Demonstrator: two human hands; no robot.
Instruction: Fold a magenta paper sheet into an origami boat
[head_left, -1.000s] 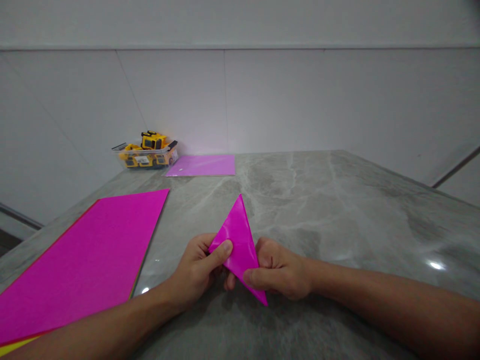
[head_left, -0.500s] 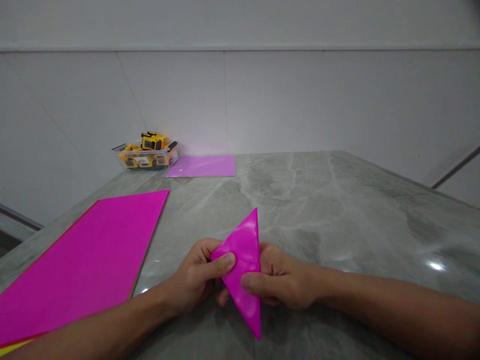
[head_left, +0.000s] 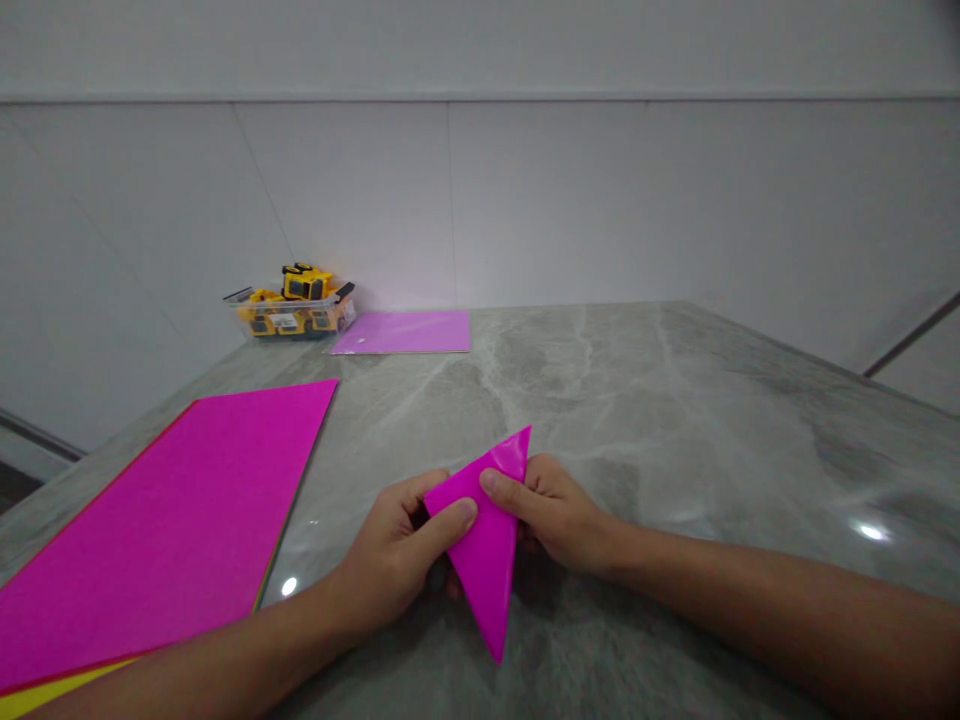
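A folded magenta paper triangle (head_left: 491, 560) is held between both hands over the table, one point up to the right and another toward me. My left hand (head_left: 409, 540) pinches its left corner, thumb on the front face and fingers behind. My right hand (head_left: 551, 510) grips the right edge near the upper point, its thumb lying on the face. The fingers behind the paper are mostly hidden.
On the left lies a stack of large paper sheets (head_left: 180, 510), magenta on top with red and yellow edges showing. Farther back are a lilac packet (head_left: 412, 332) and a clear plastic box (head_left: 300, 318) of yellow toy vehicles, near the wall. The marble-patterned table (head_left: 720, 430) extends right.
My right hand has slid up the paper's right edge, its thumb now higher on the face. The triangle has tilted slightly, its upper point to the right and lower point to the left.
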